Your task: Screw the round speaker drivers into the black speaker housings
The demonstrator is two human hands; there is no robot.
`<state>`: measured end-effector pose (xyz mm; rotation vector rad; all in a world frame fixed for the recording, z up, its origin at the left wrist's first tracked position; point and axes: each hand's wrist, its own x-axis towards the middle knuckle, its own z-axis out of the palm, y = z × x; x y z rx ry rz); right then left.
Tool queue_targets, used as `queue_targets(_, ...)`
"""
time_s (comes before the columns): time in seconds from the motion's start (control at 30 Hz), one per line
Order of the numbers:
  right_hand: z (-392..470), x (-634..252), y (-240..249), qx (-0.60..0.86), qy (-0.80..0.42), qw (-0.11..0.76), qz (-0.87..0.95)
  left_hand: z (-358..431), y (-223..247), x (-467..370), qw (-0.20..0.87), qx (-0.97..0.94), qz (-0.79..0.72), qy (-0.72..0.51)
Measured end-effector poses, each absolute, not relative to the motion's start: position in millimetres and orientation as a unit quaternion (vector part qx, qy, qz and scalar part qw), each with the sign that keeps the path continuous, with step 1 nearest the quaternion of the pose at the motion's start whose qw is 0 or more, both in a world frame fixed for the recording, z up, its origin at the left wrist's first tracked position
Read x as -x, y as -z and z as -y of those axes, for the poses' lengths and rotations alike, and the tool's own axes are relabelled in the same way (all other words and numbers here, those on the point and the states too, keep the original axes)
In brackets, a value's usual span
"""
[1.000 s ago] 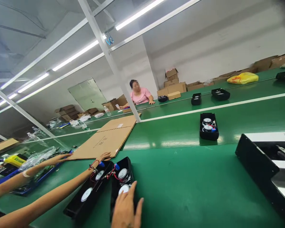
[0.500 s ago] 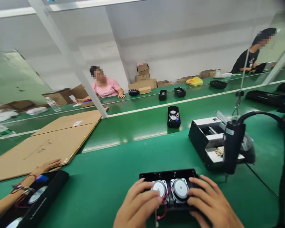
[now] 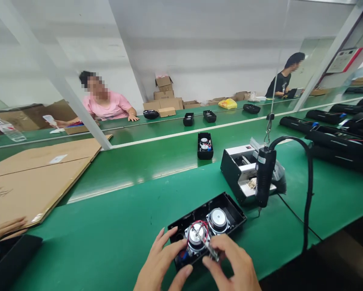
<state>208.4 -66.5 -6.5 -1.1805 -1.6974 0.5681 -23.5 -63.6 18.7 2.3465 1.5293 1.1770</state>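
Observation:
A black housing (image 3: pixel 232 210) lies tilted on the green bench, with two round silver speakers (image 3: pixel 218 220) inside. Red wires (image 3: pixel 203 224) loop over the left speaker. My left hand (image 3: pixel 166 258) is at the housing's left end, fingers apart, thumb and fingertips touching its rim and the left speaker's edge. My right hand (image 3: pixel 231 258) pinches a small metallic part (image 3: pixel 211 251) above the housing's near edge; what exactly it is cannot be made out.
An electric screwdriver (image 3: pixel 265 176) hangs before a black-and-white box (image 3: pixel 238 173). Cardboard (image 3: pixel 42 178) lies left, beside another person's hand (image 3: pixel 7 229) and a black housing (image 3: pixel 14 258). More housings (image 3: pixel 338 139) are stacked right. Two people sit across the line.
The housing has turned, its right end now farther away. My right hand has left the right speaker and now holds the metallic part. The view has shifted right.

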Motion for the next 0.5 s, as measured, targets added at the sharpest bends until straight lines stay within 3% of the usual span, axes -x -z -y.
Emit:
queue_targets(0.13,36.1,-212.6,-22.9,0.514,-0.374,0.558,0.534,57.0,1.5,10.5,0.081,-0.754,-0.508,-0.409)
queue_targets(0.27,18.6,-214.2,-37.6,0.511,-0.420,0.580,0.475,54.8,6.4,-2.2,0.093,-0.732,-0.520,-0.430)
queue_targets(0.4,16.7,-212.1,-42.0,0.488,-0.450,0.574,0.479,56.5,-1.9,-10.3,0.102,-0.710,-0.568,-0.404)
queue_targets(0.5,14.5,-220.5,-51.5,0.429,-0.441,0.523,0.591,56.7,-5.7,-14.6,0.116,-0.709,-0.572,-0.395)
